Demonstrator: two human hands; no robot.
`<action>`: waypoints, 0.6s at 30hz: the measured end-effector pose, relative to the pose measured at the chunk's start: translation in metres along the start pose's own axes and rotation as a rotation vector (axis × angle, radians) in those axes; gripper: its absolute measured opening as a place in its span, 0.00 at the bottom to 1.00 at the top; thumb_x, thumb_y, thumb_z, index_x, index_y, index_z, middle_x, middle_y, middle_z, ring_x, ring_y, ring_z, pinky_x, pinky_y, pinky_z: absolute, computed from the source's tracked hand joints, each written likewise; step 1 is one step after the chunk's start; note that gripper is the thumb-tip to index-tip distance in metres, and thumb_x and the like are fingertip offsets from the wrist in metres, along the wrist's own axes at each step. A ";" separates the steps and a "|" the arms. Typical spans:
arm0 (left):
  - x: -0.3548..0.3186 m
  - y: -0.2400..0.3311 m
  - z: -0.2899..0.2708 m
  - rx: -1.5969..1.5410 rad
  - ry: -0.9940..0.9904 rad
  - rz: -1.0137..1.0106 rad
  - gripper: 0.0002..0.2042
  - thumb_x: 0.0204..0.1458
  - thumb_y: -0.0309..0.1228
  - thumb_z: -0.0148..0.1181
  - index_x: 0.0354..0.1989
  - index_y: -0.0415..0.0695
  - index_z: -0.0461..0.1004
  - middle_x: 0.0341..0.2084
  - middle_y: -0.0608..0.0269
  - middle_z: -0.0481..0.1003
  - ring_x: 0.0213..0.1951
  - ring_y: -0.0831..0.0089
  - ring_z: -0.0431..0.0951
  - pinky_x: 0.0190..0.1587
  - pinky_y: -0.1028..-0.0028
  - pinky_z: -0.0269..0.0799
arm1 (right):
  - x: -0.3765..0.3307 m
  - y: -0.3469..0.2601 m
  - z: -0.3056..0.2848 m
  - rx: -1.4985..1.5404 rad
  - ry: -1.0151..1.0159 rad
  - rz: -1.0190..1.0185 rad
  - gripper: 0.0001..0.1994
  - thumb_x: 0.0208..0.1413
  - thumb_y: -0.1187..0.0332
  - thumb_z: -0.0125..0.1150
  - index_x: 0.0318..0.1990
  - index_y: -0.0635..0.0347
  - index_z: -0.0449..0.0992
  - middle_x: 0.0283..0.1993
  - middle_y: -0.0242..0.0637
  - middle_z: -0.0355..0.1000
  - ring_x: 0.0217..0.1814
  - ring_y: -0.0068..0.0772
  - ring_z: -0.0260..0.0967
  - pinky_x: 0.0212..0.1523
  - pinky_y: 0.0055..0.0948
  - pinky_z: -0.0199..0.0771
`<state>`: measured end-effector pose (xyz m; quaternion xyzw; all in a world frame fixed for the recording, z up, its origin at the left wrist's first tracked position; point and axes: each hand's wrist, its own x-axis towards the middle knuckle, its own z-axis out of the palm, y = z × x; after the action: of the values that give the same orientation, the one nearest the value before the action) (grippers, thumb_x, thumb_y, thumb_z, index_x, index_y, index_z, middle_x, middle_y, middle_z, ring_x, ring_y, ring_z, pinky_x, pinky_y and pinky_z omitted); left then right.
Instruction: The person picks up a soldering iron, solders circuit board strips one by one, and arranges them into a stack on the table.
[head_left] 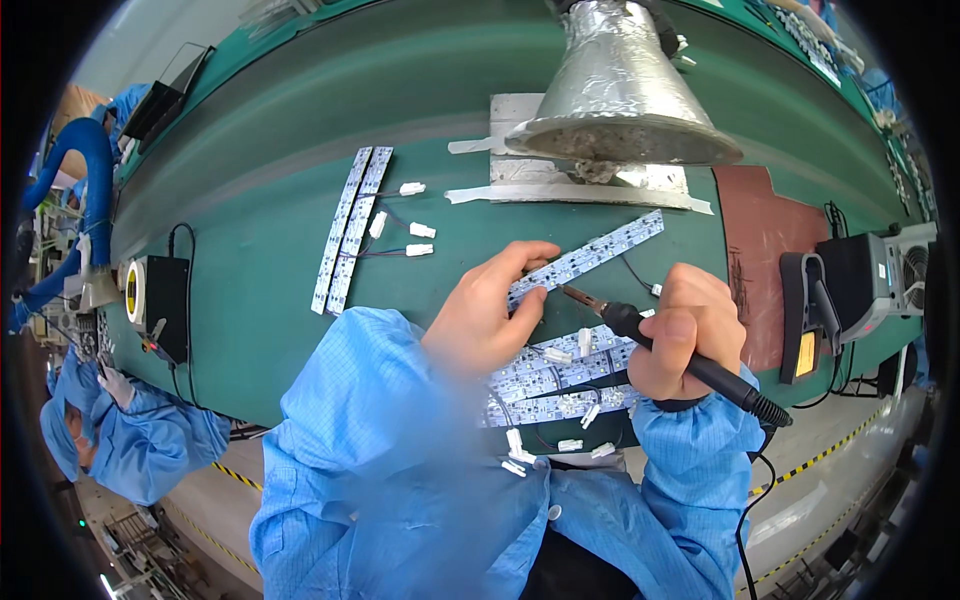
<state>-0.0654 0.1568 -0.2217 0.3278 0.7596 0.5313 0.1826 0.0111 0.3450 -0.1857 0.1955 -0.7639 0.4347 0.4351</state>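
My left hand pinches the near left end of a white LED circuit board strip, which slants up to the right. A soldering iron with a black handle is gripped in my right hand. Its metal tip points left, close to the strip's lower edge by my left thumb; whether it touches, I cannot tell. A white connector on a dark wire hangs from the held strip. Below my hands lie several more LED strips with wired white connectors, partly hidden by my right hand.
Two joined LED strips with wired connectors lie to the left. A foil-covered funnel hood hangs over a taped plate. Rightward are a reddish mat and iron stand. A black box and a co-worker are left.
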 end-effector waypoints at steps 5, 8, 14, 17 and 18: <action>0.001 -0.001 0.000 -0.010 0.017 -0.002 0.18 0.52 0.18 0.54 0.53 0.33 0.67 0.44 0.47 0.76 0.49 0.60 0.77 0.53 0.67 0.71 | -0.004 0.002 0.005 0.000 -0.014 0.009 0.16 0.58 0.75 0.53 0.19 0.62 0.58 0.14 0.31 0.53 0.12 0.27 0.45 0.14 0.28 0.44; 0.000 -0.002 0.000 -0.004 0.020 0.004 0.18 0.52 0.19 0.54 0.53 0.33 0.67 0.43 0.47 0.76 0.48 0.60 0.77 0.52 0.67 0.71 | -0.005 -0.003 0.008 -0.126 -0.022 0.164 0.24 0.60 0.62 0.48 0.12 0.62 0.59 0.11 0.34 0.52 0.11 0.31 0.51 0.14 0.31 0.46; 0.000 -0.002 0.000 -0.012 0.021 0.008 0.18 0.52 0.19 0.54 0.53 0.33 0.67 0.43 0.47 0.76 0.47 0.60 0.78 0.52 0.67 0.71 | -0.006 -0.003 0.007 -0.142 -0.009 0.144 0.22 0.60 0.63 0.48 0.13 0.62 0.59 0.11 0.34 0.53 0.11 0.30 0.50 0.14 0.31 0.46; -0.001 -0.003 0.000 -0.014 0.020 0.002 0.18 0.52 0.19 0.54 0.53 0.33 0.67 0.43 0.47 0.76 0.47 0.59 0.77 0.52 0.67 0.71 | -0.006 -0.003 0.005 -0.130 -0.041 0.144 0.21 0.60 0.64 0.48 0.15 0.62 0.60 0.11 0.34 0.53 0.11 0.30 0.50 0.14 0.31 0.46; -0.001 -0.003 0.000 -0.007 0.019 0.007 0.18 0.52 0.19 0.54 0.53 0.33 0.67 0.43 0.47 0.76 0.47 0.60 0.77 0.52 0.66 0.71 | -0.007 -0.002 0.006 -0.124 -0.037 0.128 0.20 0.60 0.64 0.48 0.16 0.62 0.60 0.12 0.34 0.53 0.11 0.30 0.50 0.14 0.31 0.46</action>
<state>-0.0659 0.1554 -0.2242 0.3247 0.7582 0.5379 0.1744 0.0135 0.3387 -0.1919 0.1270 -0.8082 0.4097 0.4035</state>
